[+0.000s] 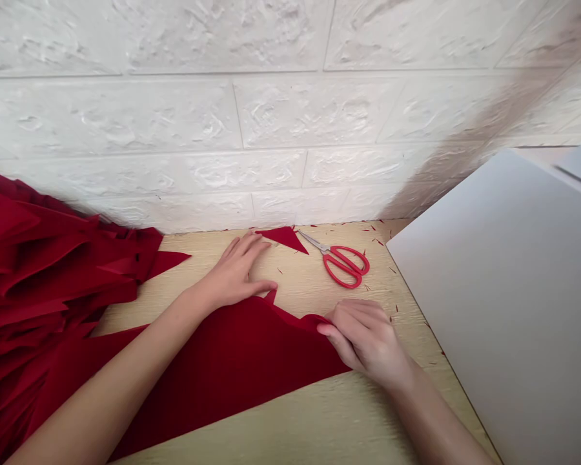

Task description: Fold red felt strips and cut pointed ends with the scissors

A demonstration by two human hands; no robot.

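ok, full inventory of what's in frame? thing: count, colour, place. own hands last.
Cloth sheet: one visible expanse, dark red, on the surface, running under the left forearm
Cloth pile: one, pieces too overlapped to count, red, far left
Triangular scrap: one, red, by the wall
Scissors: one pair, red handles, silver blades, right of the scrap
Snippets: many, red, scattered mostly around the scissors
Work surface: one, pale wood-look, below everything
Brick-pattern wall: white, behind
Smooth panelled object: at least one, white, right
Left hand: one, bare, spread at the sheet's upper edge
Right hand: one, bare, gripping the sheet's right end
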